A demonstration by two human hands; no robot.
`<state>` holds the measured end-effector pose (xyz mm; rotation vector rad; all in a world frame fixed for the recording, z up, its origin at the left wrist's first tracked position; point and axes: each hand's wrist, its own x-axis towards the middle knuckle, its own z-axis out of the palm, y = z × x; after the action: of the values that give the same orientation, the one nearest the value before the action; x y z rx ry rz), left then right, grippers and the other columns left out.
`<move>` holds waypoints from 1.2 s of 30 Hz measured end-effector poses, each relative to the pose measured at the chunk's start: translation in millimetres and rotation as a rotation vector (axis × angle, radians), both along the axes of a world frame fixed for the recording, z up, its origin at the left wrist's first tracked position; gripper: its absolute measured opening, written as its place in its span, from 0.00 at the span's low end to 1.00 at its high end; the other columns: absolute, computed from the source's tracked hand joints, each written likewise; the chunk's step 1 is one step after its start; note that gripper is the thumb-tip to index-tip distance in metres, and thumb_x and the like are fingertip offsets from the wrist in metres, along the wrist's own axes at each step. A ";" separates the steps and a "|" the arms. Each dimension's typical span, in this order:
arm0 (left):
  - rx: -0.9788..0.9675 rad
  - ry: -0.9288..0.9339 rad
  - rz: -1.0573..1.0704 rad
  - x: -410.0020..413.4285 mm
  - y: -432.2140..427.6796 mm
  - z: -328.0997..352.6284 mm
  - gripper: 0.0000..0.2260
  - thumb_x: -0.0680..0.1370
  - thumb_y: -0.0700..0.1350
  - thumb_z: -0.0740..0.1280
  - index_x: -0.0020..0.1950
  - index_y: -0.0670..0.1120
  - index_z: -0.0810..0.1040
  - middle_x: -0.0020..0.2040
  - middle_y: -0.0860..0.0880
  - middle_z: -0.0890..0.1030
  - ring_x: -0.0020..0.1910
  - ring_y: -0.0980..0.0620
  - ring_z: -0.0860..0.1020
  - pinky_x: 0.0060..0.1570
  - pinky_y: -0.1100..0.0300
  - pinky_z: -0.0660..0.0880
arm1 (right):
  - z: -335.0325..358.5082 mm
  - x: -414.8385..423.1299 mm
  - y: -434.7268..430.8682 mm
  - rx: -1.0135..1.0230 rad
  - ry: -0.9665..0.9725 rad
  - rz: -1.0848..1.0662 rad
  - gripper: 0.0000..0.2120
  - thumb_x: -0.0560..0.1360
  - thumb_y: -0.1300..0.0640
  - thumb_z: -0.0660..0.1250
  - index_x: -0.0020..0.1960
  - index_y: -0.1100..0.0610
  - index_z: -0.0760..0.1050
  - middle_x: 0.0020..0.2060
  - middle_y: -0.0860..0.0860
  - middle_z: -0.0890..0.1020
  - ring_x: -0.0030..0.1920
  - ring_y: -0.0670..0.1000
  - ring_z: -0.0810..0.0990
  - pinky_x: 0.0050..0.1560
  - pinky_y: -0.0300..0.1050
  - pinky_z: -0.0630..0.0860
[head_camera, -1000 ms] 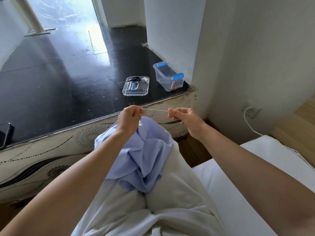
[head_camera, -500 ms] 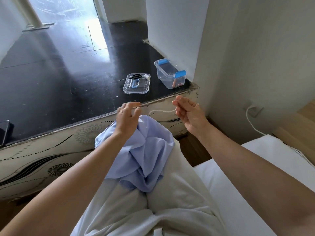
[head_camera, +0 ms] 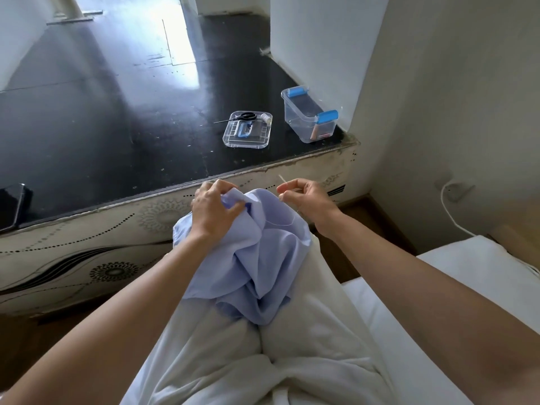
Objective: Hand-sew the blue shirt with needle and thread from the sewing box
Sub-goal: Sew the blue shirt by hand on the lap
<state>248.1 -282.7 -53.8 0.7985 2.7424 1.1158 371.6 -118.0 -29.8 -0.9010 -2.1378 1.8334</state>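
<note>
The blue shirt [head_camera: 257,258] lies bunched on my lap over white-clad knees. My left hand [head_camera: 214,210] grips a fold of the shirt at its top edge. My right hand [head_camera: 306,200] pinches a thin needle [head_camera: 282,179] that points up and left, just right of the shirt. A fine white thread [head_camera: 280,223] trails from that hand across the fabric. On the black platform ahead stands the clear sewing box [head_camera: 309,118] with blue clips, and beside it its lid [head_camera: 247,130] lies flat, holding scissors [head_camera: 244,116] and a thread spool [head_camera: 265,117].
The black platform [head_camera: 117,127] has a patterned front panel close to my knees. A dark phone [head_camera: 11,206] lies at its left edge. A white wall and a cable [head_camera: 450,209] are on the right, a white mattress [head_camera: 467,273] beside me.
The thread was stretched taut between both hands, then slackened. My left hand dropped onto the shirt and took hold of a fold; my right hand now holds the needle beside the fabric.
</note>
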 end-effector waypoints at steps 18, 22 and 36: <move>0.143 -0.136 -0.159 -1.4 -2.4 -3.1 0.08 0.75 0.55 0.71 0.41 0.53 0.83 0.38 0.53 0.83 0.40 0.53 0.78 0.41 0.59 0.72 | -35.4 -18.2 -14.5 0.394 0.161 0.044 0.11 0.71 0.56 0.76 0.36 0.53 0.75 0.32 0.51 0.80 0.34 0.48 0.75 0.38 0.55 0.80; 0.206 -0.110 -0.264 -5.5 1.4 0.7 0.03 0.75 0.52 0.71 0.41 0.57 0.81 0.43 0.51 0.82 0.45 0.50 0.77 0.46 0.57 0.72 | -30.3 -12.5 -11.8 0.330 0.176 0.127 0.09 0.72 0.58 0.75 0.40 0.59 0.76 0.32 0.55 0.79 0.32 0.49 0.73 0.35 0.51 0.77; 0.308 -0.261 -0.546 13.8 4.7 34.6 0.04 0.74 0.39 0.61 0.44 0.40 0.74 0.35 0.50 0.74 0.33 0.55 0.67 0.35 0.62 0.65 | 1.8 -20.8 -2.5 0.003 0.068 0.302 0.13 0.81 0.62 0.55 0.42 0.58 0.76 0.28 0.52 0.71 0.29 0.48 0.66 0.31 0.40 0.64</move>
<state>261.9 -278.0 -19.2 1.2358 1.9848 1.3951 350.8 -120.4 -28.0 -0.5282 -2.3369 1.9594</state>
